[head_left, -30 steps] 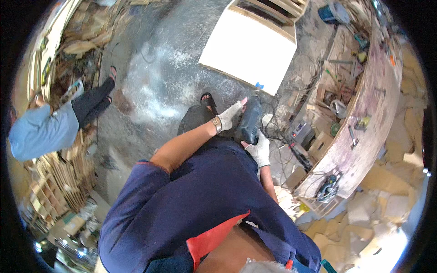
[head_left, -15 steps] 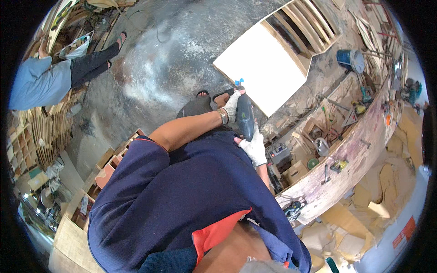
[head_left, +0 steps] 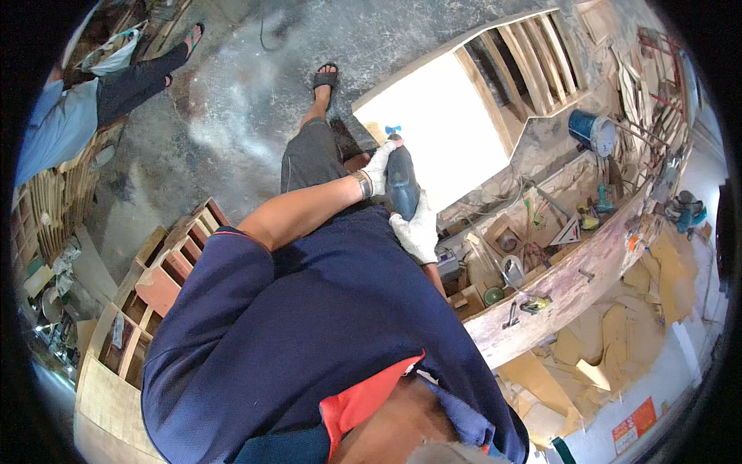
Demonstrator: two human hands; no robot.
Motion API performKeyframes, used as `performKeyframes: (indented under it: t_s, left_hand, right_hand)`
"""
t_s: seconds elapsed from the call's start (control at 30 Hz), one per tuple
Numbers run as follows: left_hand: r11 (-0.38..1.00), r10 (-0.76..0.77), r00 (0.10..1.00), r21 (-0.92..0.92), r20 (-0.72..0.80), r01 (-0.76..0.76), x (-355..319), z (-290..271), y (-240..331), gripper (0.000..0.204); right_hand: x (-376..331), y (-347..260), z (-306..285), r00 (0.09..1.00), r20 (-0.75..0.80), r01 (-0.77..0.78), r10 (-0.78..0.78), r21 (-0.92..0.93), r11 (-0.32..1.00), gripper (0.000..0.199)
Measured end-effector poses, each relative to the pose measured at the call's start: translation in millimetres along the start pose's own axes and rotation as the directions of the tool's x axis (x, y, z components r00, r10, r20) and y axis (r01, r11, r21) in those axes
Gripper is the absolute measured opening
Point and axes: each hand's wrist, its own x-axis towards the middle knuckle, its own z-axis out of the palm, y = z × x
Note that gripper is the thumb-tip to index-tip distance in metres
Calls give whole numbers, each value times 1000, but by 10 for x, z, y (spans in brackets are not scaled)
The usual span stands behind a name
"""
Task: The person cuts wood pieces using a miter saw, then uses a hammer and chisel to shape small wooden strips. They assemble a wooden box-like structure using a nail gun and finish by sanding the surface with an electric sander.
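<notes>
Both my hands wear white work gloves and hold one long, dark grey power tool (head_left: 402, 182), whose exact kind I cannot make out. Around its front end, near a pinkish band, my left hand (head_left: 378, 167) is closed. My right hand (head_left: 420, 230) grips the rear of its body. A small blue piece (head_left: 393, 129) shows at the front tip, over the near left part of a bright white panel (head_left: 440, 116). Whether the tip touches the panel cannot be told. The panel covers part of a wooden frame with open slats (head_left: 533, 66).
On the right, a long wooden bench (head_left: 564, 305) carries clamps and tools, beside a cluttered strip with a set square (head_left: 568, 232). A blue bucket (head_left: 591, 131) stands beyond. Red-brown wooden boxes (head_left: 166, 282) are at left. Another person (head_left: 66, 124) is at far left.
My view has shifted, and the tool with both hands sits slightly further left and nearer the panel's left end. One sandalled foot of mine now shows stretched out on the floor.
</notes>
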Motion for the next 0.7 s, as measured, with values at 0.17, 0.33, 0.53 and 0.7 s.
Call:
performKeyframes:
  t_s: [0.17, 0.33, 0.53, 0.7]
  left_hand:
    - [988, 143, 990, -49, -19, -144, 286, -113, 255, 45]
    - [977, 150, 988, -159, 35, -143, 490, -237, 410, 33]
    - [974, 113, 993, -202, 27, -105, 489, -104, 550, 30]
    - [966, 101, 993, -232, -57, -112, 549, -57, 598, 31]
  right_hand:
    - [370, -269, 53, 998, -32, -64, 61, -88, 994, 74]
    - [692, -456, 61, 993, 73, -92, 97, -70, 993, 70]
    - [907, -453, 128, 995, 24, -89, 94, -138, 986, 66]
    - [1040, -392, 104, 991, 93, -90, 97, -83, 992, 63]
